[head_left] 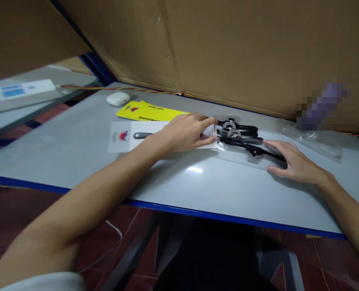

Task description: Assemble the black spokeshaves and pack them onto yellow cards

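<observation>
My left hand (185,131) is over the right end of a white printed card (120,139), thumb and fingers at its end. The card bears a red logo and a picture of a dark handle; the hand covers its middle. My right hand (294,161) holds the right end of a clear plastic bag (242,159), thumb and fingers around it. Inside the bag lies a black spokeshave (254,150). The bag's left end meets the card's right end. Just behind, more black spokeshaves (230,124) lie together on the table.
Yellow printed cards (149,113) lie behind the white one. A white rounded case (118,98) stands at the back left. Clear plastic bags (315,143) lie at the back right, before a cardboard wall (227,52). A power strip (22,95) rests on the left table. Wires run along the wall.
</observation>
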Action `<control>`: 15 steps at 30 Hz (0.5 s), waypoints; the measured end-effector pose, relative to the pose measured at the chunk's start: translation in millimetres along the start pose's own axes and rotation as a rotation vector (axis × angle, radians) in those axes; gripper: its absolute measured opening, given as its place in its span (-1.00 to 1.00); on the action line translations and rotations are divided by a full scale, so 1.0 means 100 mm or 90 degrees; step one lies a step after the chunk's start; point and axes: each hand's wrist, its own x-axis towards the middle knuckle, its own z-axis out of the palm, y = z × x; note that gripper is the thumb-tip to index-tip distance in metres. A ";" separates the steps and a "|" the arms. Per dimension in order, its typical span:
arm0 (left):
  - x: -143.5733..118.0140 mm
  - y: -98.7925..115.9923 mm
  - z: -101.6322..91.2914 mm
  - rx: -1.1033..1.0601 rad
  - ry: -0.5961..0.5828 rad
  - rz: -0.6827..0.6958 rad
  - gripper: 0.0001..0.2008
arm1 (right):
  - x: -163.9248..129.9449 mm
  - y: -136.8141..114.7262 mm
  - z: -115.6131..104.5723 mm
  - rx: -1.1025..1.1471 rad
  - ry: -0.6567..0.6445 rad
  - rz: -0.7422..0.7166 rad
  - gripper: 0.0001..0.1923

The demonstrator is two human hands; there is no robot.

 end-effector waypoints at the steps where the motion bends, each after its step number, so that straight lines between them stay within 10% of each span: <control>1: 0.00 0.01 0.00 -0.007 -0.016 0.005 -0.39 | 0.00 0.01 0.00 -0.004 -0.003 0.001 -0.25; 15: -0.02 0.08 0.02 -0.118 -0.110 0.071 -0.31 | 0.04 0.10 0.00 -0.032 -0.031 0.057 -0.03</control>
